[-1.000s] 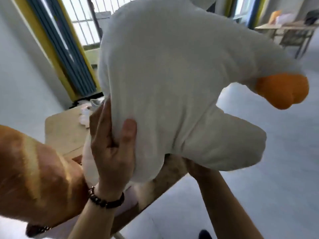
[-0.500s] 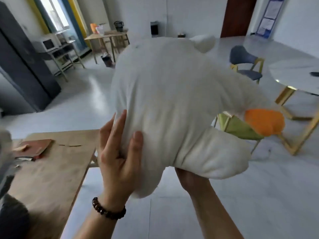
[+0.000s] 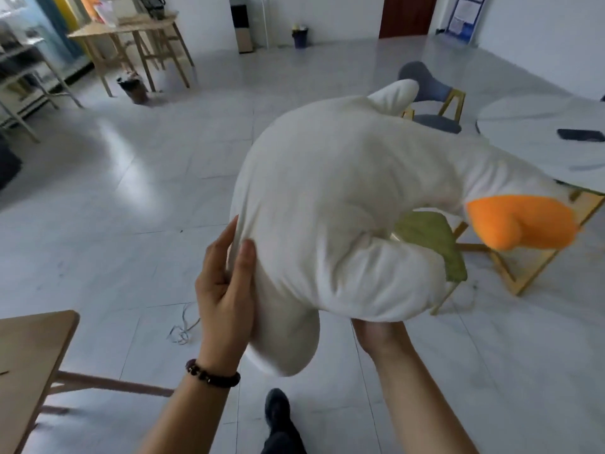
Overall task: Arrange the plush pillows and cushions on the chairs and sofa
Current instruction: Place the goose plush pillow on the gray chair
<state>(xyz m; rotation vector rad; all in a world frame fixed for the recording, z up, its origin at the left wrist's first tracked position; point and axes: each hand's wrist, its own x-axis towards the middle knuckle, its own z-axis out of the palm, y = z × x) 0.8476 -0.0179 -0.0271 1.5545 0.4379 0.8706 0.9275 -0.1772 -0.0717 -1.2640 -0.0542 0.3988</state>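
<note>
Nearest to me, at the bottom edge of the view, I see a dark shoe (image 3: 277,408) on the grey tiled floor (image 3: 131,191), and at the lower left the corner of a wooden table (image 3: 29,355). My left hand (image 3: 226,290), with a dark bead bracelet (image 3: 212,376) on its wrist, pinches a fold of fabric on the near left side of the white plush goose (image 3: 343,208), thumb and fingers pressed together on the cloth. My right hand (image 3: 379,335) is under the plush's lower edge, palm up against it; its fingers are hidden by the fabric, so I cannot tell whether they are curled or spread. The plush is off every surface, held in the air between both hands above the floor, its orange beak (image 3: 520,222) pointing to the right.

A thin cable (image 3: 183,326) lies loose on the tiles just left of my left hand. Behind the plush a green-seated chair (image 3: 435,244) shows partly, close to the gold-coloured legs of a round white table (image 3: 540,126) at the right edge; a dark flat object (image 3: 581,135) lies on that tabletop. Further back a grey chair (image 3: 432,103) stands beside that table. Far left, a wooden table (image 3: 131,31) stands with a small bin (image 3: 132,90) beside its legs, and a dark red door (image 3: 407,14) is in the far wall.
</note>
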